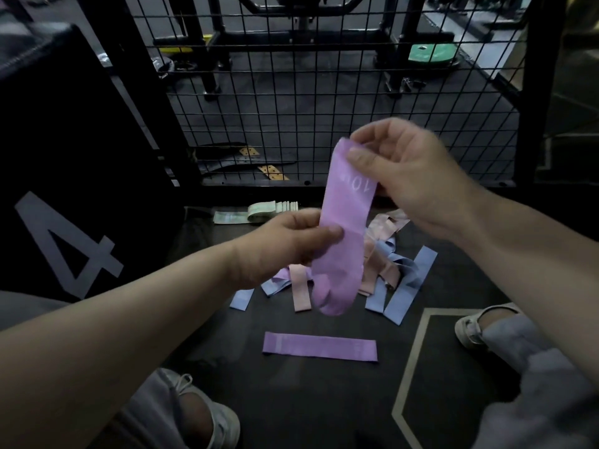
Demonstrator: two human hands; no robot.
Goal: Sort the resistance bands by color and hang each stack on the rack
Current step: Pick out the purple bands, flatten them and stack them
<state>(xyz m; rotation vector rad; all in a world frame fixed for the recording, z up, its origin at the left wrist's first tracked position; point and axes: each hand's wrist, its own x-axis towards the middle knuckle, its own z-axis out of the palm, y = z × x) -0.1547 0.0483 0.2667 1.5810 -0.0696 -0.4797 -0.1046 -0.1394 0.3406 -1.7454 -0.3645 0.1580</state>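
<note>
Purple band (345, 222) is hanging between both hands: left hand (291, 241) is pinching its middle, right hand (398, 170) is pinching its top. Another purple band (320, 346) is lying flat on the floor (291, 400).

Held band (343, 222) above band pile (406, 285); flat band (321, 346) nearer; folded stack (259, 212) behind, by mesh panel (291, 108).
</note>
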